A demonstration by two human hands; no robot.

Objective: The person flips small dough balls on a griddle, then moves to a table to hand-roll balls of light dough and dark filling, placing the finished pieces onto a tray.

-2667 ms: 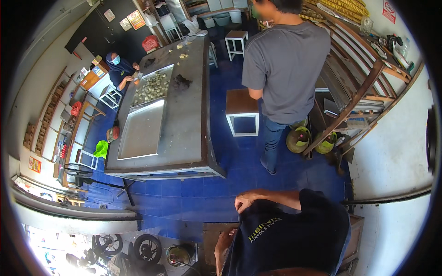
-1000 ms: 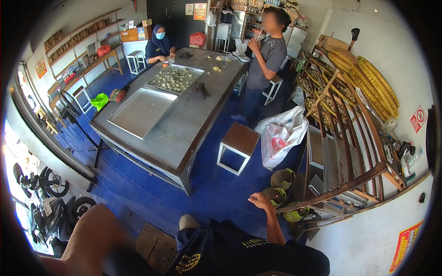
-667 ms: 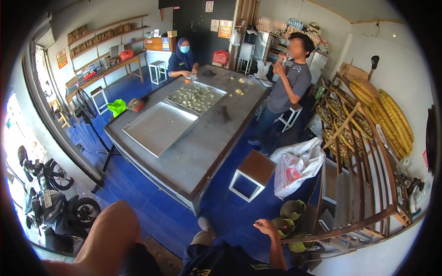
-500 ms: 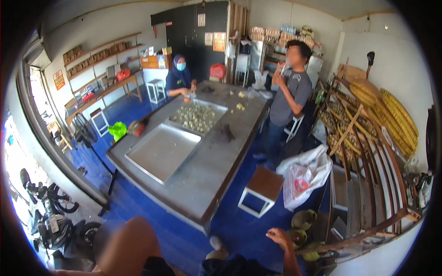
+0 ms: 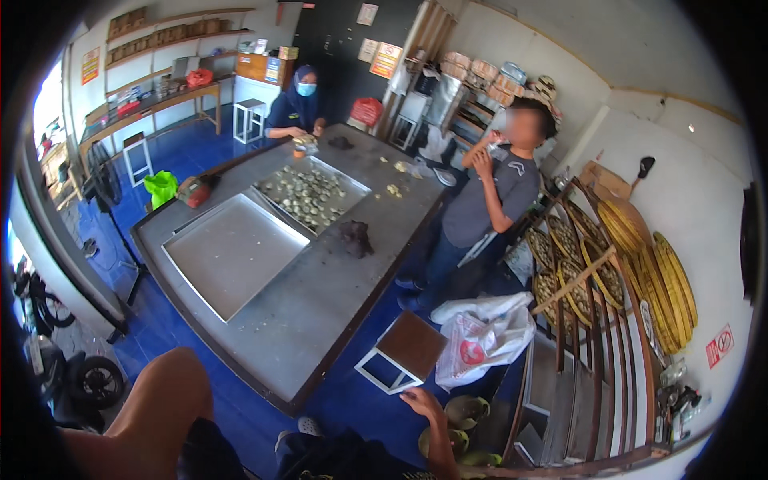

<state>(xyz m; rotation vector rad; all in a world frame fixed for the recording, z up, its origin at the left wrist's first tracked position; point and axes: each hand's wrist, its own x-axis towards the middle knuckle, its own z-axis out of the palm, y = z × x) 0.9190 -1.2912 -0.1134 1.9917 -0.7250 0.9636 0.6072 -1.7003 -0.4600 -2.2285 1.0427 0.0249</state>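
My right hand (image 5: 422, 402) reaches out at the lower middle, its fingers loosely extended with nothing seen in them. It appears right by the near corner of a stool (image 5: 412, 344) with a brown seat and white frame; whether it touches the stool I cannot tell. My left arm (image 5: 164, 400) is raised and sharply bent at the lower left, and its hand lies outside the picture. Ahead of me stands a large metal-topped table (image 5: 296, 320). On it lie an empty metal tray (image 5: 232, 256) and a second tray (image 5: 352, 196) holding many small pale lumps (image 5: 300, 196).
A person (image 5: 292, 104) sits at the table's far side; another (image 5: 496, 176) stands at its right. White plastic sacks (image 5: 488, 332) and green round containers (image 5: 466, 410) lie right of the stool. A wooden rack (image 5: 576, 352) and yellow woven trays (image 5: 668, 288) line the right wall.
The whole view has turned and tilted, and the table and stool now appear farther left. My right hand has moved left in the picture, close to the stool. My left arm stays bent.
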